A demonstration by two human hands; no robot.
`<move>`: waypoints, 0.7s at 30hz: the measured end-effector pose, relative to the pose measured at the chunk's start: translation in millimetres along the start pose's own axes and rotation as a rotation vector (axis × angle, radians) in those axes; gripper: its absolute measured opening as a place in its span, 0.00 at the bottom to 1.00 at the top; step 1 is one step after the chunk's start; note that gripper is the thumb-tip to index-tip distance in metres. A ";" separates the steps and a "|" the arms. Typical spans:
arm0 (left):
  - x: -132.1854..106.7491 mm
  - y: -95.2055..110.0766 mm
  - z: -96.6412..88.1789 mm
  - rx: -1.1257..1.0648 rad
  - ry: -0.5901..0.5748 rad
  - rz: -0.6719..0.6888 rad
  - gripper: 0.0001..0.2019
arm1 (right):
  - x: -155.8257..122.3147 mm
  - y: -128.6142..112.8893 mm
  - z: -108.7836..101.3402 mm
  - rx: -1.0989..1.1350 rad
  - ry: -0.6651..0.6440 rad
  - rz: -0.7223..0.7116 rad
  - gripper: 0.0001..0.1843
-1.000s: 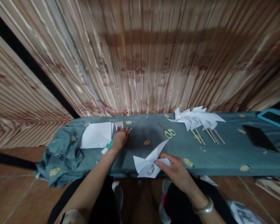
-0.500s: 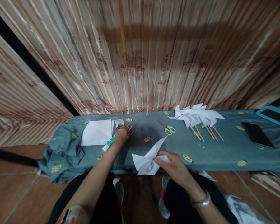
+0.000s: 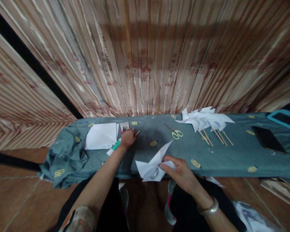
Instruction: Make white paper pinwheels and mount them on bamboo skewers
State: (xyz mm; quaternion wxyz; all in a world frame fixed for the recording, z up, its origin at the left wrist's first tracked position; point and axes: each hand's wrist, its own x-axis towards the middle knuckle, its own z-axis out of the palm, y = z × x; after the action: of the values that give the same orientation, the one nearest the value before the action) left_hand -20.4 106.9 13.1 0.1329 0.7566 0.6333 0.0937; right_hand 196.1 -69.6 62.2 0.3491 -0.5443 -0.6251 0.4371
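Observation:
Between the thumb and fingers of my right hand is a folded white paper pinwheel, pinched near its centre above the front edge of the bench. My left hand reaches forward to a small open box of pins, its fingers curled together at the box's near edge. What those fingertips hold, if anything, is hidden. Thin wooden sticks poke out just right of the left hand. Beside the left wrist lies a green and white glue tube, next to a stack of white paper.
Green-handled scissors lie mid-bench. Several white pinwheels on sticks overlap at the back right. Farther right are a black phone and a blue-framed object. A grey-green cloth covers the bench; a striped curtain hangs behind.
The view has shifted very slightly. My left hand stays at the pin box with only a small movement of its fingers. My right hand keeps the pinwheel in the same place.

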 end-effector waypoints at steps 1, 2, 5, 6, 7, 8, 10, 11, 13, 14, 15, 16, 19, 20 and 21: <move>-0.3 -0.7 0.7 -0.038 0.006 0.001 0.07 | 0.2 -0.3 0.4 -0.001 0.006 -0.008 0.13; -0.7 -1.5 1.3 -0.082 0.014 0.003 0.07 | 0.3 -0.5 0.7 0.000 0.014 -0.016 0.13; -3.0 -2.5 1.5 -0.251 0.055 0.016 0.05 | 0.5 -0.7 1.4 0.018 0.049 -0.050 0.12; -4.7 -1.7 0.4 -0.318 0.075 0.019 0.05 | 0.6 -0.8 1.4 0.028 0.062 -0.063 0.12; -7.5 0.0 -1.6 -0.389 0.095 0.020 0.05 | 0.5 -1.0 1.2 0.039 0.078 -0.077 0.12; -11.8 2.6 -4.6 -0.461 0.111 0.021 0.05 | 0.3 -1.6 1.0 0.048 0.097 -0.094 0.12; -26.2 10.2 -14.2 -0.601 0.132 0.025 0.05 | -1.3 -5.2 0.4 0.046 0.160 -0.142 0.12; -36.6 15.0 -20.6 -0.674 0.134 0.031 0.06 | -3.2 -8.5 0.3 0.032 0.204 -0.178 0.11; -63.2 25.8 -35.7 -0.826 0.134 0.054 0.11 | -9.9 -18.6 0.7 -0.017 0.308 -0.293 0.08; -78.5 31.4 -43.7 -1.057 0.113 0.041 0.12 | -15.1 -25.1 1.3 -0.050 0.356 -0.365 0.06; -94.5 36.9 -51.6 -1.245 0.071 0.031 0.14 | -21.5 -32.1 2.4 -0.086 0.395 -0.442 0.05; -110.4 42.2 -58.9 -1.368 0.030 0.024 0.14 | -29.0 -39.2 3.7 -0.127 0.422 -0.519 0.04; -153.7 55.0 -75.9 -1.524 -0.005 0.043 0.14 | -54.8 -57.7 9.9 -0.275 0.456 -0.701 0.07; -165.7 58.1 -79.7 -1.549 -0.007 0.039 0.13 | -63.4 -62.2 12.4 -0.318 0.466 -0.743 0.09; -176.4 60.6 -82.6 -1.562 -0.010 0.036 0.13 | -71.6 -65.6 15.1 -0.352 0.485 -0.774 0.10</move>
State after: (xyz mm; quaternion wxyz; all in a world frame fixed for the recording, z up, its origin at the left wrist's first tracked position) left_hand -21.2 -69.6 115.4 0.6282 0.4545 0.3709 0.5111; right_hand 169.4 -144.3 120.1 0.5242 -0.4086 -0.7468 0.0236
